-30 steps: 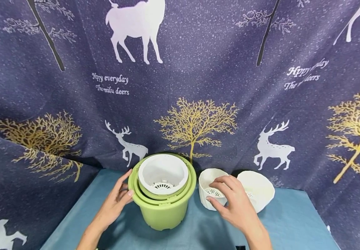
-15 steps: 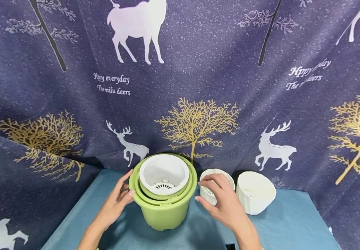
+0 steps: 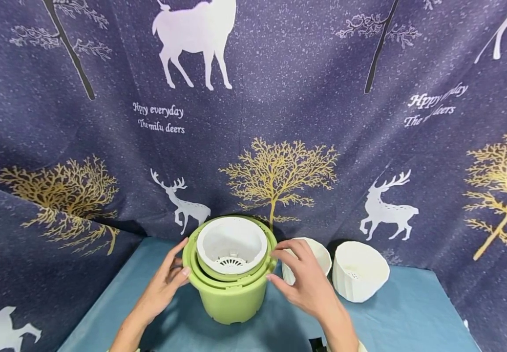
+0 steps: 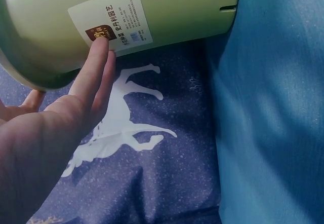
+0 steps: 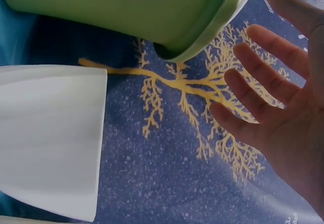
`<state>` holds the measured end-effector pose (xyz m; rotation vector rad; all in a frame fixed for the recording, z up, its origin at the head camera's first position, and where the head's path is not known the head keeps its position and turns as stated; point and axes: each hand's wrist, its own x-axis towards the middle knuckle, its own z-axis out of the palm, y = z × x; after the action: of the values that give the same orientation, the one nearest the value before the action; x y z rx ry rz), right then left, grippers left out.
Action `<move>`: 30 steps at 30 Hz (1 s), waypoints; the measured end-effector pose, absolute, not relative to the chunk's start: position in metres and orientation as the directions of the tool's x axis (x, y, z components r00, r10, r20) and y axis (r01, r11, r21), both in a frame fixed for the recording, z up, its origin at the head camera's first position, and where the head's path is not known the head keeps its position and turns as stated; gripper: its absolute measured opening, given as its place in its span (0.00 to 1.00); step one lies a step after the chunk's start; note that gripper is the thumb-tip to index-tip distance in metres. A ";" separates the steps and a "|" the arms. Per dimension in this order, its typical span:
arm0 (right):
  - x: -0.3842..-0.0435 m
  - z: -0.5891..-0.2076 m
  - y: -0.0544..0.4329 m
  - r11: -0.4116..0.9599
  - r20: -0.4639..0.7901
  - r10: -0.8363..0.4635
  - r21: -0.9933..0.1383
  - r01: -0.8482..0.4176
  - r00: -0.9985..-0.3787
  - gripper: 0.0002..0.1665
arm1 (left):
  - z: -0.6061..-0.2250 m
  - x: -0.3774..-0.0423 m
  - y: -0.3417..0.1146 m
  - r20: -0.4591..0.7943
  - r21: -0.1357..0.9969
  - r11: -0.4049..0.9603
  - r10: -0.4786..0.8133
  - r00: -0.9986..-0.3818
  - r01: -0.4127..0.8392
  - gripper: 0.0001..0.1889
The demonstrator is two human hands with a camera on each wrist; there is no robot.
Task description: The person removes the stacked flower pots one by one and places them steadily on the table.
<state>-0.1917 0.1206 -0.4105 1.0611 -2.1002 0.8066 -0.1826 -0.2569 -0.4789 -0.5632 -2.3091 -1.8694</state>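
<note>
A green flower pot (image 3: 232, 300) stands on the table with a smaller green pot and a white pot (image 3: 231, 239) with a slotted bottom nested inside it. My left hand (image 3: 162, 283) rests on its left side, fingertips at the rim. In the left wrist view, extended fingers (image 4: 88, 77) of that hand lie against the label (image 4: 111, 21) on the pot's wall. My right hand (image 3: 302, 281) is at the right side, fingers spread and relaxed. The right wrist view has its fingertips just off the pot's rim (image 5: 202, 44), with nothing held.
Behind my right hand stands a small white pot (image 3: 322, 256), partly covered by it. A wider white fluted pot (image 3: 361, 274) with holes in its bottom stands to its right. A dark blue cloth (image 3: 275, 112) printed with deer and trees hangs behind the blue-covered table (image 3: 411, 313).
My right hand has moved left, from in front of the white pots to the green pot's right rim. The left hand has stayed on the pot's left side.
</note>
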 end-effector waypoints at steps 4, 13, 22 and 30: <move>-0.193 -0.408 0.115 0.485 0.754 -0.463 -0.224 -0.845 -0.466 0.25 | -0.478 -0.183 -0.257 0.317 0.917 0.182 0.206 -0.926 0.354 0.35; -0.198 -0.403 0.103 0.472 0.732 -0.519 -0.184 -0.862 -0.441 0.29 | -0.477 -0.181 -0.256 0.312 0.920 0.179 0.204 -0.928 0.349 0.36; -0.202 -0.401 0.097 0.476 0.703 -0.555 -0.170 -0.863 -0.445 0.28 | -0.473 -0.181 -0.254 0.349 0.909 0.161 0.215 -0.912 0.386 0.35; -0.205 -0.401 0.093 0.485 0.667 -0.592 -0.154 -0.861 -0.453 0.28 | -0.474 -0.180 -0.255 0.312 0.922 0.172 0.196 -0.929 0.346 0.35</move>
<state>-0.2050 0.0927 -0.4011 1.1953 -2.1948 0.6563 -0.1798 -0.2547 -0.4741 -0.5380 -2.3094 -1.8706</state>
